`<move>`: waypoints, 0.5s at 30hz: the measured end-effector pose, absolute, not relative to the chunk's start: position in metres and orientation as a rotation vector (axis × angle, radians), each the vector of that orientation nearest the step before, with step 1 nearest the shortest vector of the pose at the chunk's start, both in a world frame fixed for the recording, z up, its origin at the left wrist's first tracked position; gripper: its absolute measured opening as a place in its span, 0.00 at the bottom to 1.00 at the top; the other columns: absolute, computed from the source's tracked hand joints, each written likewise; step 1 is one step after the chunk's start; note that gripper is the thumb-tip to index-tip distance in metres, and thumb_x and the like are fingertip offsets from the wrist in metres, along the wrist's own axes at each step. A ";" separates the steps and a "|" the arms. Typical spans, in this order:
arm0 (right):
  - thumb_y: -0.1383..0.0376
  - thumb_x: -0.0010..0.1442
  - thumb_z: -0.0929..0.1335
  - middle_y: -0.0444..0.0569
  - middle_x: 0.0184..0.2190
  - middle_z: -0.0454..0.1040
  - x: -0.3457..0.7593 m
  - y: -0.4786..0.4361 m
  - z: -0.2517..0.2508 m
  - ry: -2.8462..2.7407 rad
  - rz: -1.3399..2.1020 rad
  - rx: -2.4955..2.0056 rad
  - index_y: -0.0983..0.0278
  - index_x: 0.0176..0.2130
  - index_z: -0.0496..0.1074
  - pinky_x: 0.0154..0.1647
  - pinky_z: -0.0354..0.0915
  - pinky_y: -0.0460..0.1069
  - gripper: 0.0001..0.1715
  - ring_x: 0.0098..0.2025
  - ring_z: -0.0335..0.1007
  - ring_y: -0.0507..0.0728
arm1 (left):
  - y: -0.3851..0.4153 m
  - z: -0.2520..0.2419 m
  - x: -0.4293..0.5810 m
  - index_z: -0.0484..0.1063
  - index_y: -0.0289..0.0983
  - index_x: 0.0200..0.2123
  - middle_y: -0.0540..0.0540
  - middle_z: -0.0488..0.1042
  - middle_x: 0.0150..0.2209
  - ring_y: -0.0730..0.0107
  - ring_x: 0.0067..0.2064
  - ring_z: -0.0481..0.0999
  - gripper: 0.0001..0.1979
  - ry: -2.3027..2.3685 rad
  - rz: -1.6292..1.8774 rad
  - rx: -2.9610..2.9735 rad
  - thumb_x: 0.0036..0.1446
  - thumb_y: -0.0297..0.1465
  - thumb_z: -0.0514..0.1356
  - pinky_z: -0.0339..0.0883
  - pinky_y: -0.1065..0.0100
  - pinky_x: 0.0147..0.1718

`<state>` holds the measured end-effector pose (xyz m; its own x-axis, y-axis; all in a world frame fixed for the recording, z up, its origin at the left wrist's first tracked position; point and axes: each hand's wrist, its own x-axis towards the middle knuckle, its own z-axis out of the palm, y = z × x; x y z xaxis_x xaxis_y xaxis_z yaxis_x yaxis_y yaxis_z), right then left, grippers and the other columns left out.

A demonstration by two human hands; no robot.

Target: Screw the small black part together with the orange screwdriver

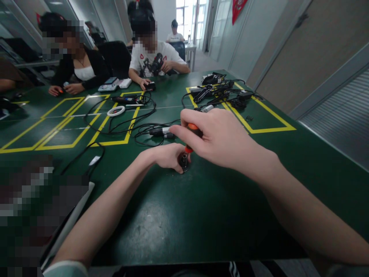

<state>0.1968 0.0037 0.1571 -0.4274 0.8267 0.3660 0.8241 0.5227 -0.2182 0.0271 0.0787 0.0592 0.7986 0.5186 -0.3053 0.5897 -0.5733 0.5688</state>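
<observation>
My right hand (213, 134) is wrapped round the orange and black handle of a screwdriver (189, 148), which points down. The screwdriver's lower end meets a small dark round part (184, 163) on the green table (207, 215). Around that part curl the fingers of my left hand (170, 157), steadying it against the tabletop. Most of the part is hidden by my fingers, so its kind does not show.
Black cables and a plug (157, 132) lie just beyond my hands. A roll of white tape (116, 111) is further left, and a tangle of black devices (207, 92) sits at the back right. Across the table a person (157, 57) holds a dark tool.
</observation>
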 end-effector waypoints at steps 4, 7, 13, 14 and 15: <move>0.60 0.64 0.65 0.44 0.27 0.70 0.198 0.002 0.157 -2.344 0.077 -1.267 0.63 0.46 0.73 0.32 0.48 0.49 0.13 0.26 0.59 0.54 | 0.078 0.058 0.027 0.79 0.35 0.50 0.46 0.84 0.44 0.58 0.45 0.83 0.23 0.843 -0.108 2.275 0.49 0.30 0.72 0.75 0.65 0.47; 0.60 0.62 0.65 0.45 0.29 0.72 0.199 0.002 0.157 -2.357 0.083 -1.237 0.63 0.44 0.73 0.31 0.48 0.49 0.13 0.27 0.59 0.54 | 0.076 0.059 0.027 0.78 0.34 0.50 0.44 0.83 0.46 0.56 0.49 0.82 0.24 0.860 -0.092 2.264 0.48 0.28 0.73 0.75 0.63 0.50; 0.52 0.71 0.64 0.45 0.23 0.70 0.198 0.005 0.155 -2.350 0.078 -1.239 0.63 0.31 0.74 0.32 0.46 0.50 0.23 0.26 0.58 0.53 | 0.072 0.065 0.030 0.77 0.34 0.50 0.44 0.83 0.47 0.57 0.48 0.82 0.23 0.877 -0.112 2.265 0.48 0.26 0.72 0.75 0.64 0.50; 0.55 0.70 0.64 0.45 0.24 0.71 0.197 0.005 0.155 -2.349 0.100 -1.222 0.62 0.33 0.75 0.32 0.47 0.50 0.20 0.26 0.59 0.53 | 0.071 0.066 0.031 0.77 0.33 0.49 0.44 0.83 0.47 0.57 0.48 0.82 0.22 0.891 -0.121 2.251 0.49 0.26 0.72 0.75 0.64 0.49; 0.57 0.68 0.65 0.45 0.26 0.73 0.197 0.004 0.155 -2.348 0.115 -1.209 0.62 0.36 0.76 0.32 0.47 0.50 0.15 0.27 0.60 0.53 | 0.071 0.067 0.031 0.78 0.33 0.48 0.44 0.82 0.47 0.56 0.48 0.82 0.21 0.905 -0.133 2.240 0.49 0.26 0.72 0.75 0.64 0.49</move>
